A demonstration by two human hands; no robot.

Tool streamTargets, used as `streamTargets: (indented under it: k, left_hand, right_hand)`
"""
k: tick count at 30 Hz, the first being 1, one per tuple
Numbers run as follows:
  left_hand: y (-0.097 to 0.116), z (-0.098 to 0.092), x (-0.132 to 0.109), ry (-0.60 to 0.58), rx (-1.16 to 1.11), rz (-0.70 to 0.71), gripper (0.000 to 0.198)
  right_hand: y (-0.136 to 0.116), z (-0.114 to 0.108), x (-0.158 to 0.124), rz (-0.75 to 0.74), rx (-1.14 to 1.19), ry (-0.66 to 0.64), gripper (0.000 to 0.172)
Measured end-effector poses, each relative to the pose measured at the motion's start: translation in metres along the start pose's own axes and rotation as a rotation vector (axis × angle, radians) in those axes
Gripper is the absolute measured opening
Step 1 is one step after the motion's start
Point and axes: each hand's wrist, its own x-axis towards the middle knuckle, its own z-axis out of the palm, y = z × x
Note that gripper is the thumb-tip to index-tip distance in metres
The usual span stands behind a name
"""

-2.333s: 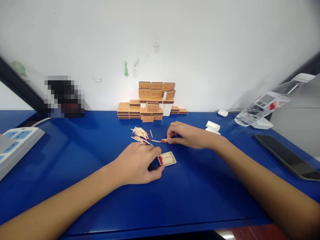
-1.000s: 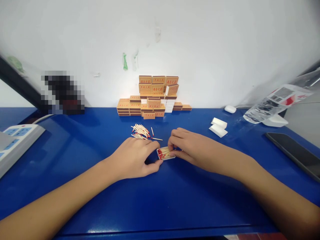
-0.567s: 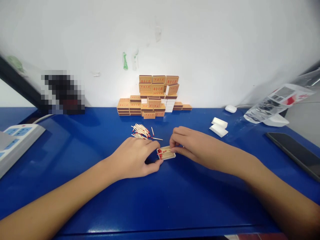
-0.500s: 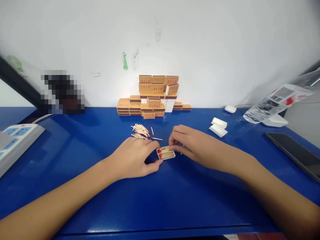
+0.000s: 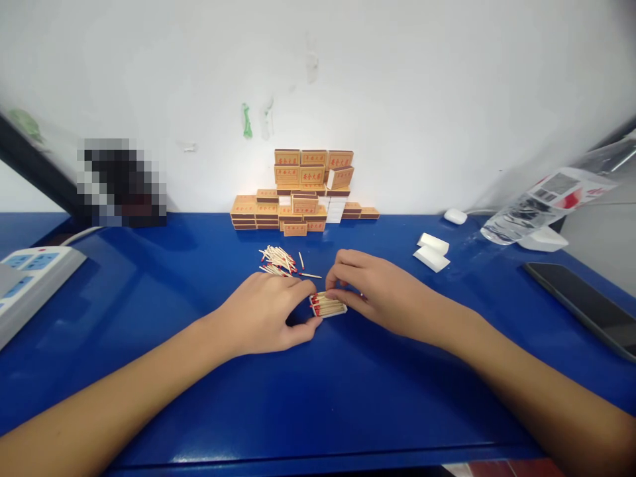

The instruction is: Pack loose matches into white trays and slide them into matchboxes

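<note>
A small white matchbox tray (image 5: 332,315) lies on the blue table, with red-headed matches (image 5: 328,305) side by side in it, heads to the left. My left hand (image 5: 271,311) grips the tray's left end between thumb and forefinger. Over the tray's far right part, my right hand (image 5: 362,281) is pinched, and a pale stick end shows between its fingers, seemingly a match; its other end is hidden. Beyond my left hand is a heap of loose matches (image 5: 278,258), with a couple lying apart to its right.
Stacked matchboxes (image 5: 313,175) stand against the wall. To the right are two white paper-like pieces (image 5: 432,258), a white earphone-like case (image 5: 456,216), a clear plastic bottle (image 5: 517,209) and a phone (image 5: 581,305). A power strip (image 5: 40,278) sits at the left edge.
My right hand has shifted slightly left, further over the tray. My left hand keeps its hold on the tray's left end. The whole view has moved a little.
</note>
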Motion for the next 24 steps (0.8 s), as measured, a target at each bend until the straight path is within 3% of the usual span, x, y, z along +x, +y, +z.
streamTargets:
  k: [7, 16, 24]
  left_hand:
    - [-0.001, 0.0, 0.001, -0.004, -0.003, -0.006, 0.023]
    - [0.0, 0.0, 0.0, -0.002, 0.001, 0.001, 0.024]
    - [-0.001, 0.001, 0.0, 0.031, -0.019, 0.037, 0.019]
  right_hand:
    - [-0.005, -0.001, 0.0, -0.031, 0.024, 0.015, 0.013]
    - [-0.005, -0.001, -0.002, -0.015, 0.009, -0.064, 0.014]
    - [-0.015, 0.004, 0.001, -0.09, 0.108, -0.003, 0.014]
